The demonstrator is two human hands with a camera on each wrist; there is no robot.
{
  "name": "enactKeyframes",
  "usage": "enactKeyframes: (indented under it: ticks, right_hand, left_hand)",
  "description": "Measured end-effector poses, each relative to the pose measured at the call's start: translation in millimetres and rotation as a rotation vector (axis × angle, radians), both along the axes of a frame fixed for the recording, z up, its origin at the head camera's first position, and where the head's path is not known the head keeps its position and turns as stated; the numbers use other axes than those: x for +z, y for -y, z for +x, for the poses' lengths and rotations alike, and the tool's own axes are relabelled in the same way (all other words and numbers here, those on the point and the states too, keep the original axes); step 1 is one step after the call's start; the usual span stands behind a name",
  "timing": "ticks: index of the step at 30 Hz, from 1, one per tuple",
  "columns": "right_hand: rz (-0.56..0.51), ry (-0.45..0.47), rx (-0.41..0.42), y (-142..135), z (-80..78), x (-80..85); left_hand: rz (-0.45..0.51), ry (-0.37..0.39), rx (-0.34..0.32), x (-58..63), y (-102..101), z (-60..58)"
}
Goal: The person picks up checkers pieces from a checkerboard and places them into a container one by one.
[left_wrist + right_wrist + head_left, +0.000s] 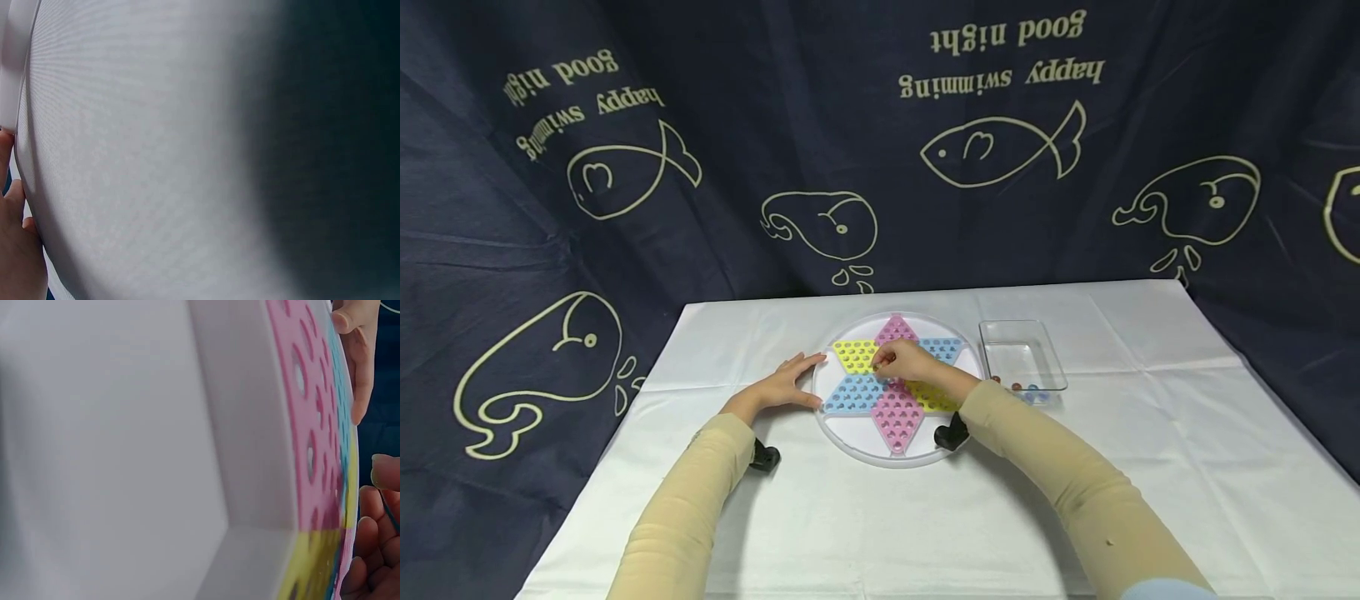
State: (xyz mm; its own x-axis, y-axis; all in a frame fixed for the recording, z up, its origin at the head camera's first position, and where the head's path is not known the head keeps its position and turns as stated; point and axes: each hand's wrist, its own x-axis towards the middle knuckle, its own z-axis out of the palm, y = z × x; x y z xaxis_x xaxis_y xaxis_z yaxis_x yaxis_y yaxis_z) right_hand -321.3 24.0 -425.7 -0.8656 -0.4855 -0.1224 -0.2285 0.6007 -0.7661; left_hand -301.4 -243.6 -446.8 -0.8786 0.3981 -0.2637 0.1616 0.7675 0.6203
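Observation:
A round white Chinese checkers board (850,440) lies on the table, its star of pink, yellow and blue triangles dotted with holes. My left hand (784,385) spreads its fingers at the board's left rim, thumb and fingertips touching the edge; the left wrist view catches part of that hand (22,250) beside the white rim (11,69). Over the star's middle, near the yellow triangle, my right hand (908,362) has thumb and fingertips together, pinching what looks like a small dark marble (877,367). In the right wrist view, the right fingers (370,534) mostly hide what they hold.
Right of the board stands a clear rectangular container (1060,367) with several brown and blue marbles (1033,392) at its near end. A white cloth (1150,433) covers the table. Behind it hangs a dark curtain (880,100) with fish drawings.

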Motion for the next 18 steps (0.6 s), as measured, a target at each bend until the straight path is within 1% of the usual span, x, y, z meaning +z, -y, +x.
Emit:
enactKeyframes:
  ticks: [4,7,12,18]
  right_hand:
    - [-0.009,-0.013,0.003,-4,-0.8,2.8]
    - [-0.039,-0.021,0.005,-8,-0.3,5.6]
    - [-0.091,-0.038,0.035,-16,2.1,12.1]
    - [-0.103,-0.065,0.065,-23,2.9,20.6]
  left_hand:
    - [-0.008,-0.003,0.000,2.0,-1,0.0]
    - [-0.006,-0.007,0.000,3.2,-1,-0.2]
    - [-0.009,-0.002,0.002,2.0,-1,-0.3]
    - [-0.009,0.001,0.004,1.4,-2,0.3]
